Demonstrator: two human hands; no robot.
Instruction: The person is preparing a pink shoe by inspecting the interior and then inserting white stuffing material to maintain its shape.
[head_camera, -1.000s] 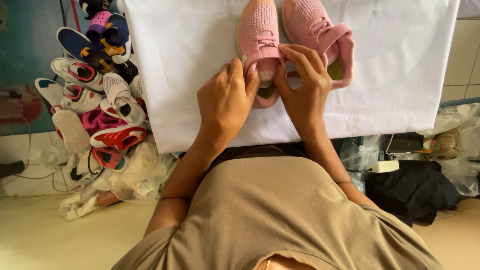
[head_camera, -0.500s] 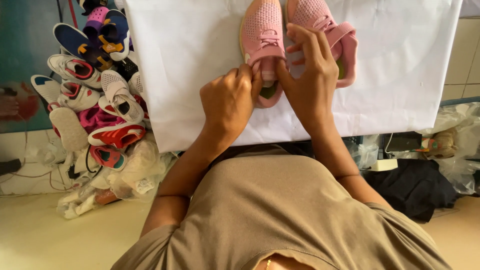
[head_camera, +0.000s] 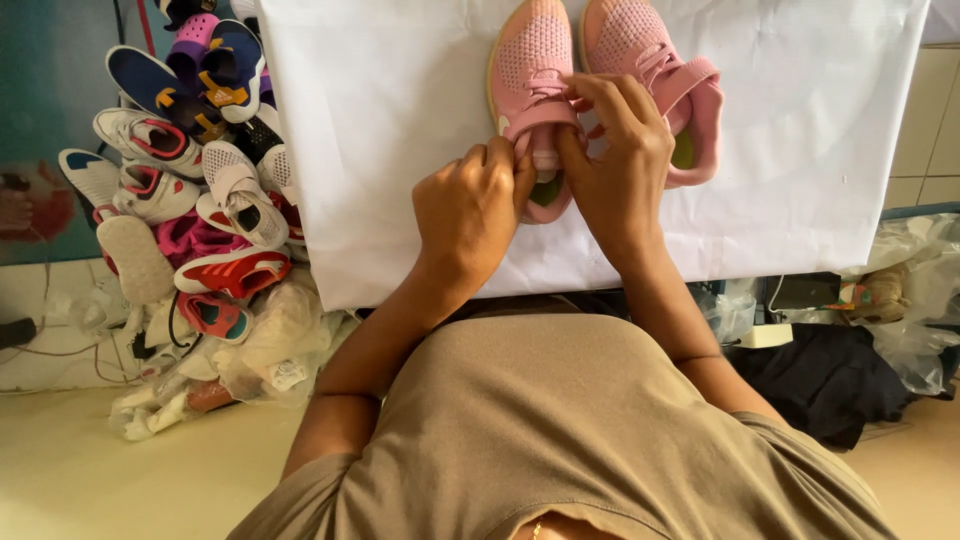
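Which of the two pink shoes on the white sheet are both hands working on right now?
The left pink shoe: the left hand and right hand pinch its heel end. The right pink shoe lies untouched beside it on the white sheet.

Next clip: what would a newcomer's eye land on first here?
First, the pair of pink shoes at the top centre of the white sheet, with the left hand and right hand both pinching the rear opening of the left shoe. Next, the heap of many-coloured small shoes piled on the floor left of the sheet.
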